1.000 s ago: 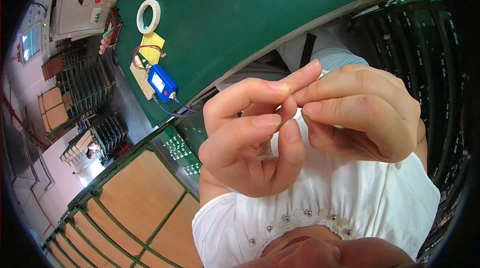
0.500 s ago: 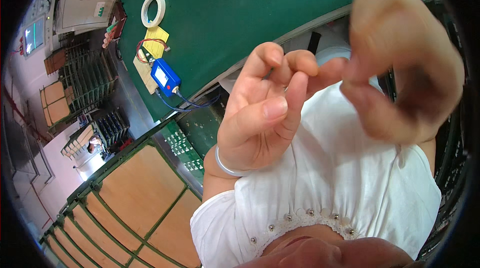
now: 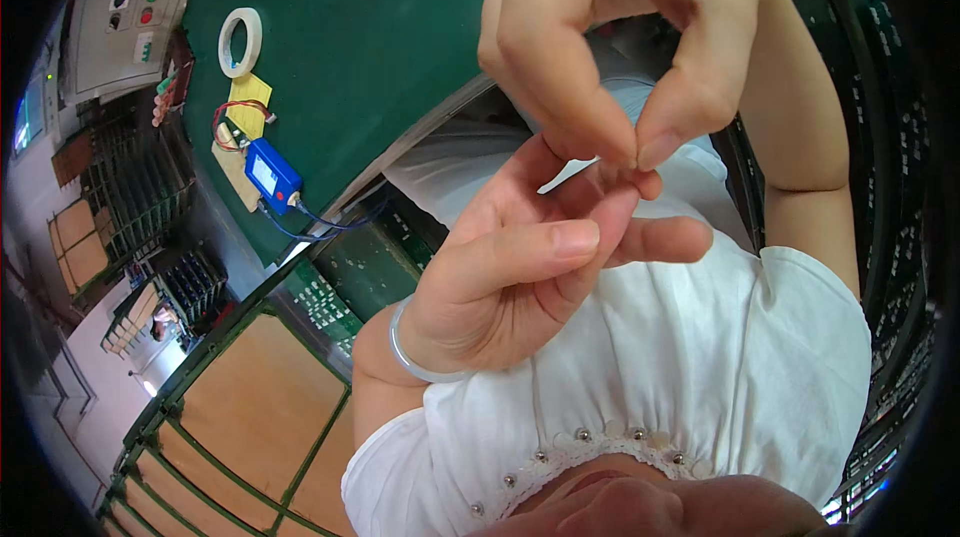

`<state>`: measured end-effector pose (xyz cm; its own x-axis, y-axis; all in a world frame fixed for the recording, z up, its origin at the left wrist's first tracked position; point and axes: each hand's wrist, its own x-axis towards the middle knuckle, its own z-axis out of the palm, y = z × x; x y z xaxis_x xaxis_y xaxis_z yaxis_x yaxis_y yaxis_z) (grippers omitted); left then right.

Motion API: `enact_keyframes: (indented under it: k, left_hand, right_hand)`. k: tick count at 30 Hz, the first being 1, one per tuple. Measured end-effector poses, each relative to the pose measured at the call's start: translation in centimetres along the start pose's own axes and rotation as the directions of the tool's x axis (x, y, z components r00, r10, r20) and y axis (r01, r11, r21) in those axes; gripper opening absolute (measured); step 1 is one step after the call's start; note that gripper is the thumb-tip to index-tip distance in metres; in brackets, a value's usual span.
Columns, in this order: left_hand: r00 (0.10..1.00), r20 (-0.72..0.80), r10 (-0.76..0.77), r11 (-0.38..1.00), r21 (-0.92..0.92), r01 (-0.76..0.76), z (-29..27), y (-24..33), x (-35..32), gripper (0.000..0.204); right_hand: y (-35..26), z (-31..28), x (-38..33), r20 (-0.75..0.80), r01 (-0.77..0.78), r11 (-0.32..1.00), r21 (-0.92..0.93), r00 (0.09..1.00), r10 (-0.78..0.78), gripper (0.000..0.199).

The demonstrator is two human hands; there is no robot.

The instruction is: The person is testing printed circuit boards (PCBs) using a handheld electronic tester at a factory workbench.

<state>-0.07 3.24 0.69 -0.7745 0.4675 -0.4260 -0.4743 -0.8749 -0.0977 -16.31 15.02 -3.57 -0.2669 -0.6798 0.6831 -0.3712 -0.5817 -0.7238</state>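
Observation:
My left hand [image 3: 510, 282] is held up in front of my white top [image 3: 640, 337], palm turned upward. Its thumb is stretched out and its fingers are loosely bent and apart. A pale bracelet [image 3: 425, 372] circles the left wrist. From above, my right hand [image 3: 560, 47] reaches in, with thumb and forefinger tips pressed together in a pinch against the left fingertips. Whatever sits in that pinch, if anything, is too small or hidden to make out.
On the green table [image 3: 350, 47] lie a roll of pale tape [image 3: 254, 37], a yellow card [image 3: 258, 92] and a blue device [image 3: 272, 173] with a screen and cables. A rack of tan panels [image 3: 260, 397] stands lower left. Dark racks [image 3: 875, 137] line the right side.
My right hand, blurred before, has moved left until its pinched fingertips meet the left fingers. The left hand's fingers have spread somewhat. The background has shifted left in view.

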Motion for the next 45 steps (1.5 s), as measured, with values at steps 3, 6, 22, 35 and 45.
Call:
enact_keyframes:
  k: [3,6,22,35,45]
  left_hand:
    - [0.999,-0.047,-0.005,0.998,0.066,0.008,0.1,-0.2,0.3,0.051]
    - [0.995,-0.099,0.029,0.989,0.144,-0.014,0.6,-0.5,0.5,0.050]
    - [0.963,-0.002,-0.271,0.956,0.112,0.270,-1.7,-0.6,1.7,0.030]
    - [0.907,0.070,-0.416,0.905,-0.062,0.420,-4.2,-1.8,2.3,0.041]
    - [0.869,0.125,-0.479,0.860,-0.133,0.493,-5.0,-1.5,3.6,0.034]
  right_hand:
    - [0.0,-0.1,0.1,0.053,-0.013,0.996,0.088,0.999,0.008,0.014]
    - [-0.3,0.1,0.2,0.111,-0.022,0.984,0.175,0.994,0.002,0.012]
    - [-0.3,0.7,-0.3,0.480,-0.252,0.779,0.574,0.875,-0.070,0.007]
    - [1.6,0.7,-4.4,0.550,-0.389,0.655,0.647,0.834,-0.047,0.008]
    - [1.4,1.0,-5.9,0.489,-0.370,0.603,0.707,0.871,-0.039,0.008]
